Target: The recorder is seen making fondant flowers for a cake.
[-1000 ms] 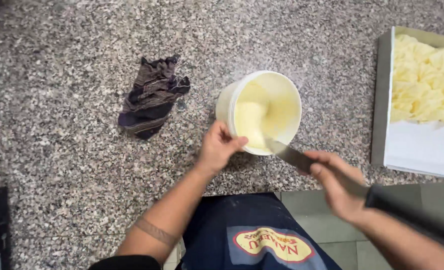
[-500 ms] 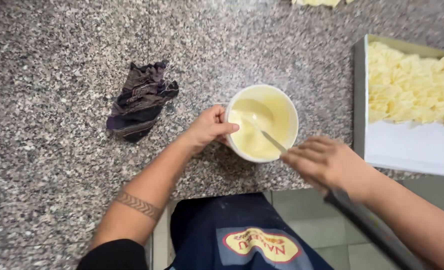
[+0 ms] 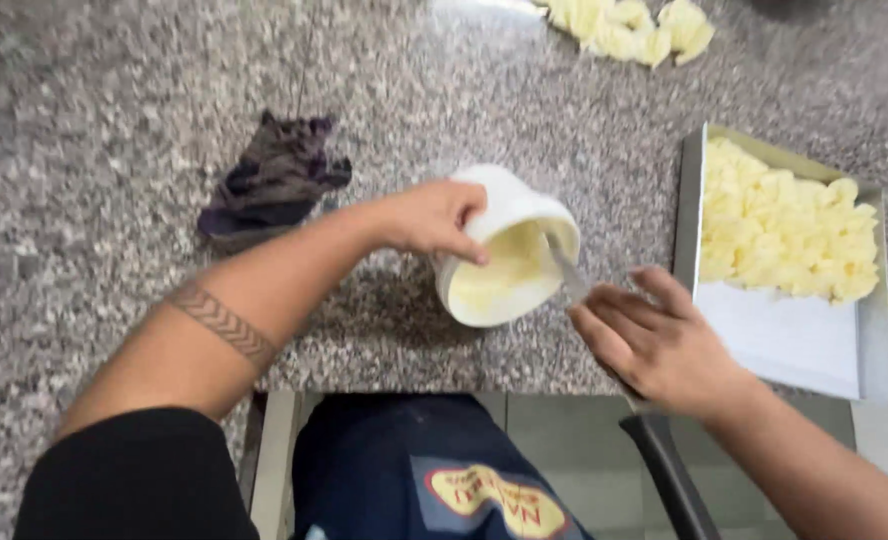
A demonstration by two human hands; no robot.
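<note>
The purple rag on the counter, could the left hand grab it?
Probably yes, but not right now. The left hand grips the tilted white tub. The rag lies close beside that forearm on bare counter, with nothing between.

One white tub (image 3: 509, 250), one knife (image 3: 604, 350), one dark cloth (image 3: 272, 185), one metal tray (image 3: 864, 350), two hands.

The left arm wears a short black sleeve (image 3: 134, 480) at seven o'clock, and a dark patterned band tattoo (image 3: 222, 322) rings the forearm. The left hand (image 3: 429, 218) and right hand (image 3: 659, 345) are bare. A dark blue apron (image 3: 404, 470) bears a red-and-yellow oval badge (image 3: 496, 500) at six o'clock.
</note>
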